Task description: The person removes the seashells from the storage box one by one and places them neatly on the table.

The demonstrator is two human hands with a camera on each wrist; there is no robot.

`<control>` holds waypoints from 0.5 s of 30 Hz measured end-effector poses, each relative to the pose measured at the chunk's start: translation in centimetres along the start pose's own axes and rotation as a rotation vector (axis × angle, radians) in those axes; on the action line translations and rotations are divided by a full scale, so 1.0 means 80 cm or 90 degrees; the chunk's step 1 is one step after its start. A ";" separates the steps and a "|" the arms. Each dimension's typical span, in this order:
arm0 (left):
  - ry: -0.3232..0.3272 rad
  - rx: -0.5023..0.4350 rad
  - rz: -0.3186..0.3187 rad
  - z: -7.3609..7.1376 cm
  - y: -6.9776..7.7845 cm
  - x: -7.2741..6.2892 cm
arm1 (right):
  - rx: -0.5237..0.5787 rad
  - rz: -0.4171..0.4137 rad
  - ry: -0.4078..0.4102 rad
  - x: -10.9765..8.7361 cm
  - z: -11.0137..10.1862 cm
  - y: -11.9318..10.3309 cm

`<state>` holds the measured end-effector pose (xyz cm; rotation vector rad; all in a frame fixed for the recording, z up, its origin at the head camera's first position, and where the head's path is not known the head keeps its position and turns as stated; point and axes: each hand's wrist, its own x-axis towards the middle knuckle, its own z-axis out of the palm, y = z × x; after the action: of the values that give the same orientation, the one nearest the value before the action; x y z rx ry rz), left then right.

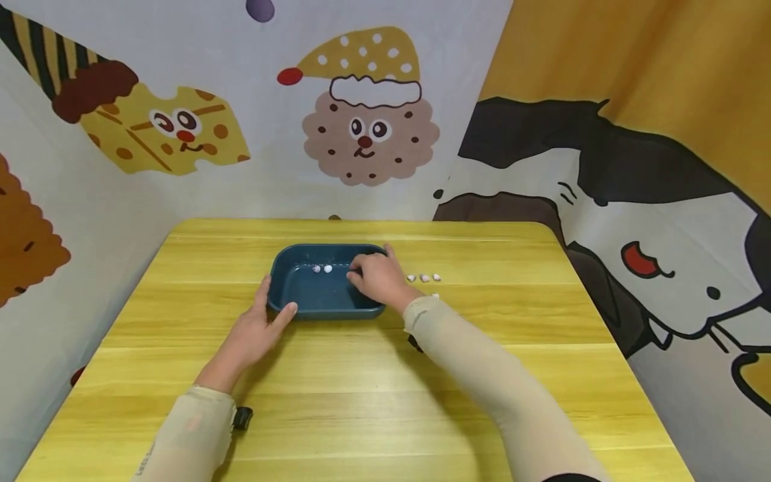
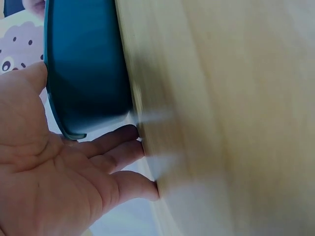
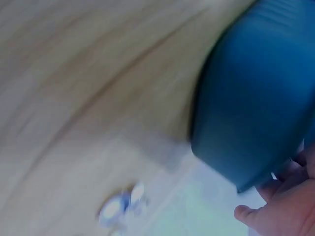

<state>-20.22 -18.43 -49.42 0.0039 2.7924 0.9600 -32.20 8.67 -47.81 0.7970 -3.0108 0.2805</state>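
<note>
A blue-green rectangular tray [image 1: 328,313] lies on the table, its long side towards me. My left hand [image 1: 249,335] is at its left end, thumb touching the near rim and fingers fairly straight along the side; in the left wrist view, several fingertips [image 2: 130,187] touch the table. My right hand [image 1: 381,278] reaches over the tray's right end with curled fingers; whether they hold anything is hidden. Two small whitish pieces [image 1: 328,268], like pebbles or shells, lie inside the tray. Several similar pieces [image 1: 424,278] lie right of it, blurred in the right wrist view.
The yellow wood-grain table [image 1: 361,415] extends around the tray. Behind it hangs a cloth [image 1: 271,194] with cartoon prints, along the table's far edge. The right forearm [image 1: 482,361] crosses above the table and partly covers one whitish piece.
</note>
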 end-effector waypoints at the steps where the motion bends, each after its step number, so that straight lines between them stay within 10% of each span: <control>1: 0.000 -0.001 0.001 0.000 0.000 0.000 | 0.034 -0.004 0.017 -0.005 -0.005 0.004; 7: -0.001 -0.024 0.026 -0.007 -0.008 0.000 | 0.153 0.013 0.099 -0.056 -0.049 0.051; 15: 0.012 0.048 0.041 -0.061 -0.061 -0.017 | 0.145 0.199 0.081 -0.150 -0.092 0.208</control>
<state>-19.50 -25.35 -48.43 0.0974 2.8599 0.8728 -30.16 30.07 -44.09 0.2945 -3.0059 0.6613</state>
